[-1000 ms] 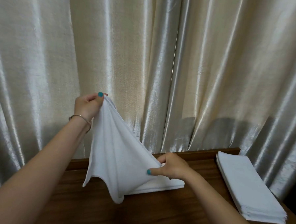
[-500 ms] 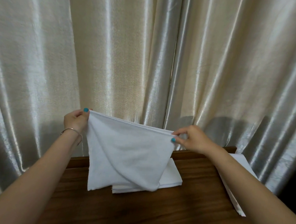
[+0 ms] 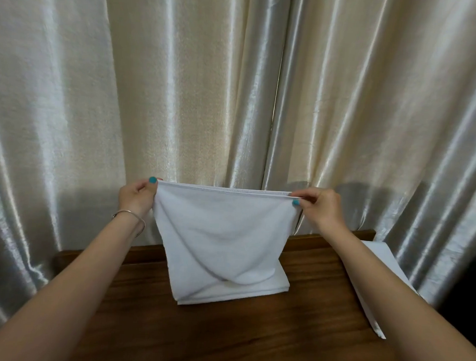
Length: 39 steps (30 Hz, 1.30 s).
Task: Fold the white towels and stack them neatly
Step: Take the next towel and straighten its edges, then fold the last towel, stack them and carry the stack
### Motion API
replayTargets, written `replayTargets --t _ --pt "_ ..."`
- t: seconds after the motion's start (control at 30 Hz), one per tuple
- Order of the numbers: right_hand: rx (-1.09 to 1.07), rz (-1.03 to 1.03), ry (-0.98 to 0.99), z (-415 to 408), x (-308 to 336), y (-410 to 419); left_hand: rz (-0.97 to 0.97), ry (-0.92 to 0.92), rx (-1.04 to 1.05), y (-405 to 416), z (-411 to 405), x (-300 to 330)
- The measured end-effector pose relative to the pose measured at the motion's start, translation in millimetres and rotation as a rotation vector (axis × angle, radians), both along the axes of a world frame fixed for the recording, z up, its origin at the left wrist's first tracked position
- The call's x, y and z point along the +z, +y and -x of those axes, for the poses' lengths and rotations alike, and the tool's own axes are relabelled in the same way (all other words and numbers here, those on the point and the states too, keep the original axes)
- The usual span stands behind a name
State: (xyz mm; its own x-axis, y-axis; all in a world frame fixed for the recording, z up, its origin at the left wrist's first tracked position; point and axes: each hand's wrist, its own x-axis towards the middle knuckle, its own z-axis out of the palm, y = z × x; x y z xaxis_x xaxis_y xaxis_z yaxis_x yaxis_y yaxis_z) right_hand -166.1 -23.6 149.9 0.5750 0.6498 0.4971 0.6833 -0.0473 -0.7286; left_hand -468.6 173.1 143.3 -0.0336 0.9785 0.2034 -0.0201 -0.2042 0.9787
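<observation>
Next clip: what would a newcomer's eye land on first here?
The white terry towel stretched mid-frame, its top corners pinched by the left hand and right hand. Behind hang shiny cream satin curtains; below, a dark wooden table.

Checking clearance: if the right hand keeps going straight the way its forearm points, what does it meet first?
Probably the curtain: the right hand, pinching the towel corner, points away from the person toward it. Depth is unclear.

Two hands (image 3: 136, 197) (image 3: 322, 208), one held towel (image 3: 223, 234), two towel stacks (image 3: 253, 290) (image 3: 376, 259), one table (image 3: 223, 331).
</observation>
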Motion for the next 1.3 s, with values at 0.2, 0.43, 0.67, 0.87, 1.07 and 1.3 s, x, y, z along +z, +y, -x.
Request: replayTargets --t 0.2,0.43,0.67,0.87,1.07,1.3 --pt "-0.005 -0.012 0.13 -9 -5 -10 0.022 0.073 -0.059 -1 6 -18" --pt "0.034 0.108 0.17 -19 -8 -31 0.019 0.234 -0.202 -28 30 -44" --pt "0.137 0.366 0.253 -48 -6 -32 0.335 -0.017 -0.549 -31 53 -65" --pt "-0.003 0.626 0.2 -58 -73 32 0.539 0.537 -0.412 -6 20 -109" --pt "-0.099 0.716 0.383 -56 -185 100 0.676 0.573 -0.09 30 -42 -201" --pt "0.064 0.614 0.395 -58 -244 124 0.411 0.709 -0.061 50 -84 -255"
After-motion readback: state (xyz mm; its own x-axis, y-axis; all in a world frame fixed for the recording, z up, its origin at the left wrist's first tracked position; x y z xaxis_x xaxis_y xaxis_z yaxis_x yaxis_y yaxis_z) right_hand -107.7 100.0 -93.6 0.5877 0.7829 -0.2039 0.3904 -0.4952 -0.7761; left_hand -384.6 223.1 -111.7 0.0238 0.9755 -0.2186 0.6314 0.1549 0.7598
